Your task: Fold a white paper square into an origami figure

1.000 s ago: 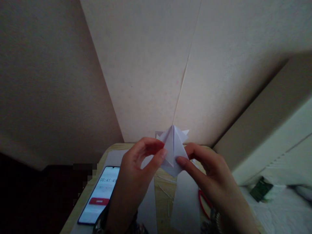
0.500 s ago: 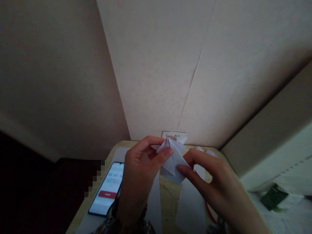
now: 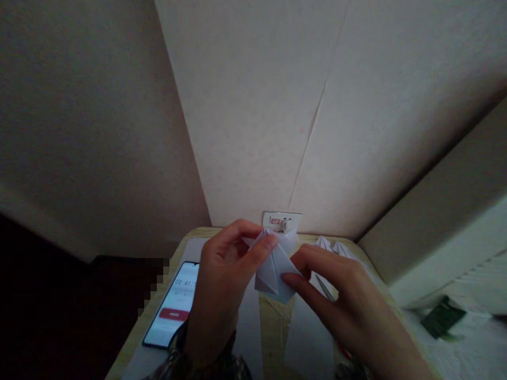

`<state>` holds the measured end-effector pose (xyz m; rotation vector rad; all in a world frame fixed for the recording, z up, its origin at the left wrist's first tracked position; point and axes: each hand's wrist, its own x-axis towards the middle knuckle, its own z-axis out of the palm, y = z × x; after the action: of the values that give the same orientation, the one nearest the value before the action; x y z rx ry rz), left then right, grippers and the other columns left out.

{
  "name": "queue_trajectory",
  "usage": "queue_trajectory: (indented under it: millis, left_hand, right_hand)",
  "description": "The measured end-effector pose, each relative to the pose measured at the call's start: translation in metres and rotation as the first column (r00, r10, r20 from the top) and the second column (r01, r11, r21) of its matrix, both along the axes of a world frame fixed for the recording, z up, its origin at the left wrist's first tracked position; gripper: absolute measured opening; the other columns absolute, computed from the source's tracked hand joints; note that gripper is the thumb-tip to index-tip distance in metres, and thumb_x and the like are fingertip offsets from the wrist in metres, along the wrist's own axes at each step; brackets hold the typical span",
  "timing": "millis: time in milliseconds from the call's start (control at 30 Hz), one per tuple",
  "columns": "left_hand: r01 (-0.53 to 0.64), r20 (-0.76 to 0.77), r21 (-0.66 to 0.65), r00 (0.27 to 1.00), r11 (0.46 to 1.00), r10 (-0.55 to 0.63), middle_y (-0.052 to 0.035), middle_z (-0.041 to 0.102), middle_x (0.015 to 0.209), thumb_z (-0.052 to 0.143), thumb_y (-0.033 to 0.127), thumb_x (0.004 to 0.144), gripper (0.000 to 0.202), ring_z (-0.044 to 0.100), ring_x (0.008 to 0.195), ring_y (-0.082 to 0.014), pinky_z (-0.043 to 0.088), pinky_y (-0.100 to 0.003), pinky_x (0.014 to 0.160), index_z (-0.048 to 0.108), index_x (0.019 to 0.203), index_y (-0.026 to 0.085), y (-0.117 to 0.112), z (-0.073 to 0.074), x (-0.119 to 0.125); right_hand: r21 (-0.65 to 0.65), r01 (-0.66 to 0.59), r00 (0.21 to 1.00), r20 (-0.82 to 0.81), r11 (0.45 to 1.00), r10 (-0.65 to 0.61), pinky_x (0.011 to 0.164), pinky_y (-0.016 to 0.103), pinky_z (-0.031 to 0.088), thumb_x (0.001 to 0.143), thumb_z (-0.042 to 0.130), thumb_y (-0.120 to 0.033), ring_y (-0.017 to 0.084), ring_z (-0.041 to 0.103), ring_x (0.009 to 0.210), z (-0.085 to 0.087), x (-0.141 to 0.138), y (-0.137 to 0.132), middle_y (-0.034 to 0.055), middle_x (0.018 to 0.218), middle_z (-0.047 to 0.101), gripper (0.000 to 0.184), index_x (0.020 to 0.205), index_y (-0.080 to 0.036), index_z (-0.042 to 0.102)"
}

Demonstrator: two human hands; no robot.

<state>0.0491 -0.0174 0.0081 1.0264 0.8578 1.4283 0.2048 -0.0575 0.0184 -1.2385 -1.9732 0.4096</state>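
A folded white paper piece point(image 3: 273, 270), creased into pointed flaps, is held up above the table between both hands. My left hand point(image 3: 227, 272) pinches its top left part, the thumb lying across the front near the upper tip. My right hand point(image 3: 336, 285) grips the lower right flap between thumb and fingers. Partly behind the right hand lie scissors point(image 3: 325, 288), with a grey blade and a bit of red handle showing. Two more folded paper pieces point(image 3: 331, 246) stand at the back right of the table.
On the left of the wooden table point(image 3: 273, 338) lies a phone point(image 3: 174, 306) with a running timer. White paper sheets point(image 3: 311, 332) are spread on the tabletop. A wall socket point(image 3: 282, 219) with a plug sits behind. A green packet point(image 3: 443, 316) lies at the far right.
Both hands and the folded paper have shifted slightly left and down. More of the socket and the scissors blade now shows. The grip looks the same.
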Motion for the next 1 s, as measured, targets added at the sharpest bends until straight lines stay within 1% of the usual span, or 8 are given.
queue_trajectory:
  millis: [200,333,567,667,733,800,900,1000]
  left_hand:
    - [-0.012,-0.030,0.032,0.999,0.999,0.013,0.0067,0.061,0.052,0.083,0.019,0.073,0.021,0.051,0.048,-0.0092,0.040,-0.018,0.045,0.068,0.059,0.022,-0.002,0.001,-0.001]
    - [0.022,-0.019,-0.004,1.000,1.000,-0.022,0.0065,0.060,0.053,0.081,0.023,0.075,0.019,0.049,0.047,-0.0102,0.040,-0.021,0.044,0.068,0.061,0.022,-0.002,0.002,-0.002]
    - [-0.003,-0.024,0.043,1.000,0.999,0.004,0.0073,0.061,0.051,0.081,0.013,0.074,0.027,0.052,0.049,-0.0077,0.041,-0.016,0.047,0.066,0.054,0.022,-0.001,0.002,-0.006]
    - [0.045,0.057,0.009,0.997,0.999,-0.045,0.0045,0.072,0.064,0.086,0.020,0.073,0.012,0.061,0.056,-0.0097,0.047,-0.016,0.052,0.074,0.071,0.022,0.000,0.001,-0.004]
    - [0.101,0.088,0.021,0.991,0.995,-0.103,0.0006,0.079,0.084,0.091,0.026,0.070,0.029,0.070,0.068,-0.0135,0.053,-0.019,0.058,0.079,0.095,0.022,0.001,0.000,-0.003]
    - [0.168,0.079,-0.004,0.983,0.986,-0.167,-0.0007,0.082,0.094,0.095,0.022,0.066,0.045,0.074,0.077,-0.0157,0.057,-0.020,0.064,0.077,0.108,0.024,0.002,0.000,-0.003]
    - [0.227,0.016,-0.089,0.974,0.970,-0.226,0.0012,0.083,0.085,0.094,0.008,0.062,0.036,0.077,0.079,-0.0147,0.059,-0.019,0.069,0.080,0.092,0.022,0.005,-0.001,-0.007]
    - [0.296,-0.028,-0.101,0.953,0.950,-0.301,0.0015,0.084,0.078,0.092,0.007,0.064,0.023,0.077,0.075,-0.0136,0.059,-0.018,0.069,0.082,0.079,0.021,0.009,-0.001,-0.012]
  right_hand:
    - [-0.012,-0.025,1.000,-0.001,1.000,0.025,0.058,0.022,0.047,0.096,0.064,-0.017,0.013,0.062,0.061,0.000,0.001,0.001,-0.0030,0.068,0.068,0.024,0.072,-0.022,0.061]
    - [-0.033,-0.024,1.000,-0.009,0.999,0.023,0.058,0.022,0.047,0.096,0.065,-0.017,0.014,0.063,0.062,0.000,0.003,0.000,-0.0028,0.070,0.069,0.024,0.073,-0.022,0.062]
    - [-0.046,-0.059,0.998,-0.035,0.997,0.058,0.061,0.021,0.048,0.096,0.067,-0.017,0.013,0.065,0.066,0.000,0.000,0.000,-0.0035,0.074,0.072,0.018,0.078,-0.021,0.067]
    - [-0.035,0.018,0.997,-0.076,0.999,-0.021,0.058,0.022,0.046,0.095,0.067,-0.020,0.013,0.061,0.061,-0.001,0.001,0.002,-0.0038,0.066,0.066,0.025,0.071,-0.021,0.063]
    - [-0.034,0.074,0.990,-0.119,0.997,-0.078,0.057,0.023,0.045,0.095,0.066,-0.024,0.013,0.060,0.060,-0.002,0.003,0.003,-0.0034,0.064,0.064,0.027,0.068,-0.021,0.062]
    - [-0.048,0.127,0.977,-0.166,0.991,-0.133,0.057,0.024,0.046,0.094,0.065,-0.027,0.014,0.061,0.060,-0.004,0.005,0.004,-0.0024,0.064,0.065,0.026,0.068,-0.021,0.062]
    - [-0.089,0.164,0.959,-0.218,0.982,-0.180,0.058,0.025,0.046,0.092,0.064,-0.028,0.015,0.061,0.060,-0.006,0.005,0.005,-0.0014,0.065,0.067,0.023,0.070,-0.021,0.065]
    - [-0.102,0.150,0.950,-0.262,0.983,-0.172,0.058,0.026,0.046,0.091,0.065,-0.030,0.015,0.061,0.061,-0.007,0.004,0.006,-0.0014,0.065,0.067,0.023,0.071,-0.021,0.066]
